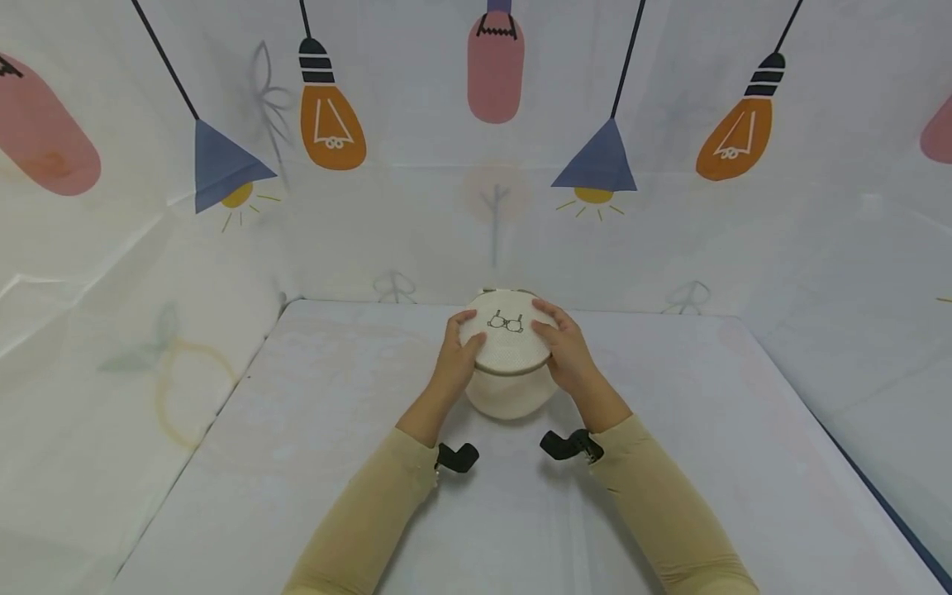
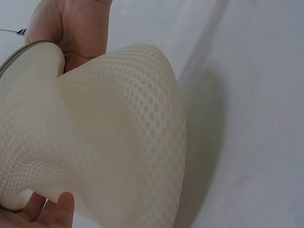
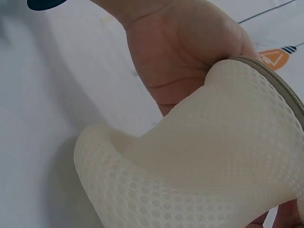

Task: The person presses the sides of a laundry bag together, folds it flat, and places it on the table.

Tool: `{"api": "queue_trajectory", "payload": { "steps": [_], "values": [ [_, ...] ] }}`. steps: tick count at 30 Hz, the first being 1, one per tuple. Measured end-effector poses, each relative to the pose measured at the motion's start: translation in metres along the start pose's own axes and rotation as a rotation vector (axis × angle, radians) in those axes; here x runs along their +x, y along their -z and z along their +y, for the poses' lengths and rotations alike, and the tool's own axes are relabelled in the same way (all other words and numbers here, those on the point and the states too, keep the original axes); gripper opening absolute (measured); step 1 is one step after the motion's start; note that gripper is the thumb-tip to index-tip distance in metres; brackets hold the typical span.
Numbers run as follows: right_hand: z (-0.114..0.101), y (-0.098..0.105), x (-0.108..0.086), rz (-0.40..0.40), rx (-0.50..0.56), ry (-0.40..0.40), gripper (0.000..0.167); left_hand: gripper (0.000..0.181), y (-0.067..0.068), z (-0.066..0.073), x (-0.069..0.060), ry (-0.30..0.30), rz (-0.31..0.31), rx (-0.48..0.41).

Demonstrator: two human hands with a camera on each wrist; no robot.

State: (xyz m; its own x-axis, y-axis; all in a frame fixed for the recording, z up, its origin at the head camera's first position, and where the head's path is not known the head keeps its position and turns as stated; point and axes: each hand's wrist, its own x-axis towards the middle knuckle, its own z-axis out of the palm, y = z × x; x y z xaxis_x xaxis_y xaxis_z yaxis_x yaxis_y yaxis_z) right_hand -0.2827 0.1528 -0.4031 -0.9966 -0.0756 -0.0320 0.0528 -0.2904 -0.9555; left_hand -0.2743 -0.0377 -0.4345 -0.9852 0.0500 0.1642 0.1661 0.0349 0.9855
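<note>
Head view: a big white cloth wall [image 1: 427, 235] stands at the back, with blue lamps [image 1: 598, 164], orange bulbs [image 1: 332, 132] and pink shapes [image 1: 496, 78] on it. In front is a wide white tabletop [image 1: 253, 504]. Two tan sleeves [image 1: 364, 516] reach in from the bottom. Near the middle of the tabletop's far edge is a round cream mesh bag [image 1: 511, 395] — its flat top [image 1: 513, 351] tilts toward the camera. Whether its bottom touches the tabletop is hard to tell. The left hand [image 1: 455, 359] grips one side of the bag and the right hand [image 1: 571, 351] grips the other — both thumbs on the flat top. Small black pieces [image 1: 459, 458] sit at both wrists. Both wrist views show the bag's soft side bending inward, full of little holes. A zipper [image 3: 281, 83] runs along the top's rim. A small glasses drawing [image 1: 506, 322] is on the flat top.
</note>
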Motion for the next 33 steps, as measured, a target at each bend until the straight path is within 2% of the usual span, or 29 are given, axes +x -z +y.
{"api": "queue_trajectory", "payload": {
  "steps": [7, 15, 18, 23, 26, 28, 33],
  "values": [
    [0.0009, 0.001, 0.0005, -0.005, 0.083, 0.016, 0.052, 0.052, 0.0029, 0.0057, -0.0043, 0.019, -0.086, 0.107],
    [0.0014, 0.0018, 0.0011, 0.006, 0.126, 0.025, 0.051, 0.06, 0.0057, 0.001, -0.0038, 0.085, -0.167, 0.127],
    [0.0021, 0.0018, 0.0019, 0.01, 0.135, 0.033, 0.051, 0.064, 0.0062, 0.0002, -0.0027, 0.106, -0.209, 0.077],
    [0.0022, 0.0008, 0.0014, 0.009, 0.131, 0.031, 0.05, 0.07, 0.0068, -0.0028, 0.0006, 0.168, -0.252, -0.093],
    [0.0023, 0.0007, 0.0009, 0.005, 0.126, 0.023, 0.049, 0.072, 0.0066, -0.0026, 0.0005, 0.187, -0.238, -0.175],
    [0.003, 0.0005, 0.0008, 0.008, 0.115, 0.015, 0.048, 0.07, 0.0061, -0.0013, -0.0007, 0.179, -0.218, -0.22],
    [0.0052, -0.0006, 0.0001, -0.003, 0.02, -0.016, 0.045, 0.066, 0.0051, 0.0016, -0.0026, 0.111, -0.156, -0.305]
  ]
}}
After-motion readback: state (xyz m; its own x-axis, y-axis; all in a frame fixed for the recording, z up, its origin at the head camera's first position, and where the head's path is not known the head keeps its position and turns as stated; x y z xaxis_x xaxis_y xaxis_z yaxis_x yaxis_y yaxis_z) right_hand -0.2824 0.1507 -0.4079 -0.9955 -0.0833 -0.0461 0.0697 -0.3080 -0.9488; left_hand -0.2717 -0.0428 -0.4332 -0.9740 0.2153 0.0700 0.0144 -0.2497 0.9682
